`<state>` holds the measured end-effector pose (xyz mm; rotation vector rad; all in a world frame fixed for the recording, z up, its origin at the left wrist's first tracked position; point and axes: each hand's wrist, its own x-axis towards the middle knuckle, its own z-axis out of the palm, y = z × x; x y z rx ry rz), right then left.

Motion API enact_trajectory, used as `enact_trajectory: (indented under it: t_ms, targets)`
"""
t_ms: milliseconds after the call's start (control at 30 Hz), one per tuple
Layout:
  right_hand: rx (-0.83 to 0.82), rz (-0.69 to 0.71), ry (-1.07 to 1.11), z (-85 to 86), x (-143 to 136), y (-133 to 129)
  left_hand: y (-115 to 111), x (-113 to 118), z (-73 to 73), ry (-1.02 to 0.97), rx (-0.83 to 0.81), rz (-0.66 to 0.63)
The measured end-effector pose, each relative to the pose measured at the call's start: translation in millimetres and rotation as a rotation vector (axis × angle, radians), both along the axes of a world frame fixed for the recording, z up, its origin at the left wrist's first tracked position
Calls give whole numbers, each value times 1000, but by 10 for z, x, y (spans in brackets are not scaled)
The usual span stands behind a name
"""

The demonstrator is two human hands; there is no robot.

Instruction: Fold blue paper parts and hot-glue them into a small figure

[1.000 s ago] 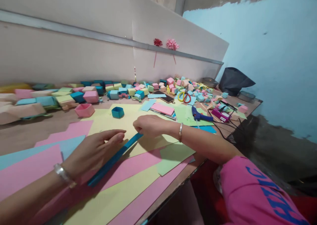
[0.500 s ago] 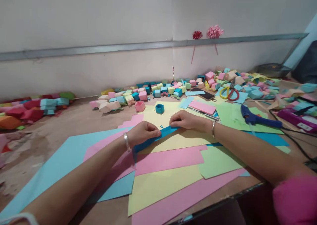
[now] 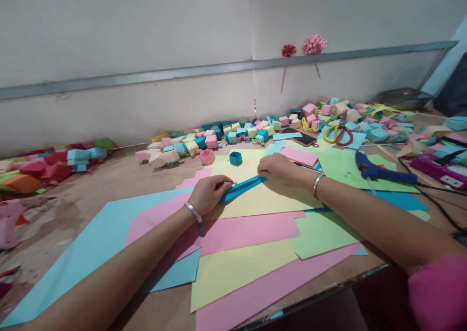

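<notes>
A blue paper strip stretches at a slant between my two hands, with a fold line along its length. My left hand pinches its lower left end between thumb and fingers. The upper right end is held by my right hand, its fingers curled down over the strip. Under the strip lies a large yellow sheet. Just beyond my hands stand a small blue paper cup shape and a pink one.
Coloured sheets overlap across the table. Scissors, a phone and a blue glue gun with its cord lie at the right. Many small paper boxes line the wall; more sit at the left.
The blue strip now looks narrower and creased lengthwise. My right hand has shifted slightly right and up, and my left hand's fingers have moved a little left along the strip's end.
</notes>
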<state>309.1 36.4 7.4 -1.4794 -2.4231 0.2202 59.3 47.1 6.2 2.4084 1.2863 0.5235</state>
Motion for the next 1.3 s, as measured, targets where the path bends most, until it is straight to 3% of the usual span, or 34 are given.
enact_trajectory:
  t_ms: [133, 267, 433, 733, 1033, 1300]
  targets:
    - [27, -42, -93, 3, -173, -35, -52, 10, -15, 60, 138, -47]
    - [8, -52, -101, -52, -165, 27, -55, 19, -13, 98, 170, -81]
    - [-20, -8, -51, -77, -103, 28, -38, 14, -2, 114, 136, -58]
    - [-185, 195, -28, 22, -18, 33, -84, 42, 100, 72, 7, -29]
    - [-129, 46, -134, 38, -164, -123, -156, 78, 84, 14, -55, 32]
    - [-169, 193, 85, 99, -69, -40, -92, 30, 157, -36, -111, 21]
